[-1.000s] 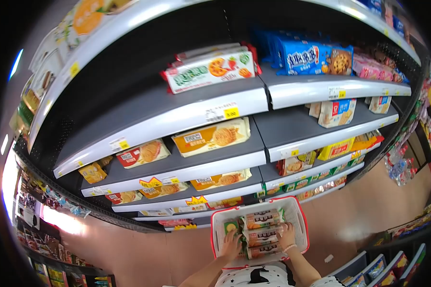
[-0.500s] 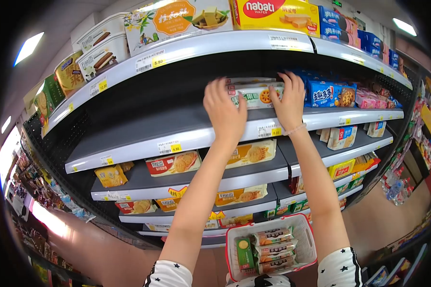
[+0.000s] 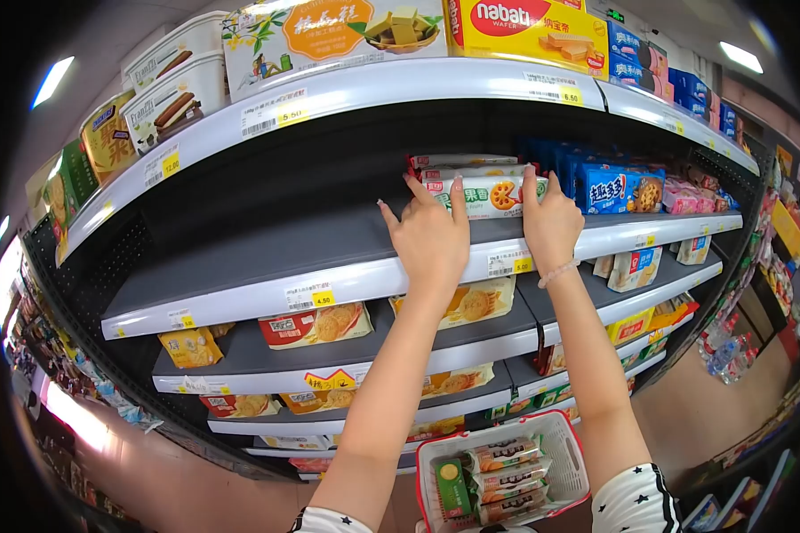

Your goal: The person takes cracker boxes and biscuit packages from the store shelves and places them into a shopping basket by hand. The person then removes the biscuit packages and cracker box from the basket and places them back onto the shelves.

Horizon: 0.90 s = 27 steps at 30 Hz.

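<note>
A short row of white biscuit packs (image 3: 482, 197) with red ends and a round biscuit picture stands on the middle shelf. My left hand (image 3: 433, 238) grips its left end, thumb across the front and index finger at the end, the other fingers spread out to the left. At the right end, my right hand (image 3: 553, 222) has its thumb on the front and its fingers round the side, partly hidden. Just right of it are blue cookie packs (image 3: 622, 189). Below my arms, a white basket (image 3: 571, 462) with a red rim holds several biscuit packs and a green box (image 3: 453, 489).
The shelf edge (image 3: 400, 277) with price labels runs under my hands. Overhead, the upper shelf edge (image 3: 373, 87) carries a yellow wafer box (image 3: 533, 35) and white tubs (image 3: 180, 102). Lower shelves hold more biscuit packs (image 3: 320, 326).
My fingers have come from above the packs down to their two ends, leaving more of the front showing. My view has shifted slightly, and the basket appears lower.
</note>
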Tool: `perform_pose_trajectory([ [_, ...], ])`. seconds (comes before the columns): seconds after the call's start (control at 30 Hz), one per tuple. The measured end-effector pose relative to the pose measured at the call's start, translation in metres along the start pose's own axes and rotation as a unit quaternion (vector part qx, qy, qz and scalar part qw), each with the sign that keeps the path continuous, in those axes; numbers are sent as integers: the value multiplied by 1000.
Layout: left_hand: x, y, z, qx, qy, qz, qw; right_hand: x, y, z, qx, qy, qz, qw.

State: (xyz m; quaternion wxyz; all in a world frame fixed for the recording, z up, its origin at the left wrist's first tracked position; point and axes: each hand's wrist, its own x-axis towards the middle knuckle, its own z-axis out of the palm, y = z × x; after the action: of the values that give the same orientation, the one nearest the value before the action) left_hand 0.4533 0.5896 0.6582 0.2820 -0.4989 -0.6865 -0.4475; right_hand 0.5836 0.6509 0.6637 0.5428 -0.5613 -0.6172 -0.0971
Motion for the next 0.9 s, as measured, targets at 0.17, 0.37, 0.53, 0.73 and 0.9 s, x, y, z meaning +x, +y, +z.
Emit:
perform_pose_trajectory([
  [0.17,-1,-2,-1,-55,6,-11,998,-1,5,4,17,16,-21,1000],
  [0.37,1,-5,-4,-145,66,-26,987,1,13,-1,168,35,-88,981],
  [0.53,-38,-5,-31,-285,143,84,944,-23,19,-40,392,70,-209,893],
  [0.73,-193,-5,-66,-436,27,-95,894,-152,81,-99,568,-177,-102,797],
  [0.9,-361,-23,-50,-321,-180,-296,881,-288,169,-96,456,-373,166,791],
])
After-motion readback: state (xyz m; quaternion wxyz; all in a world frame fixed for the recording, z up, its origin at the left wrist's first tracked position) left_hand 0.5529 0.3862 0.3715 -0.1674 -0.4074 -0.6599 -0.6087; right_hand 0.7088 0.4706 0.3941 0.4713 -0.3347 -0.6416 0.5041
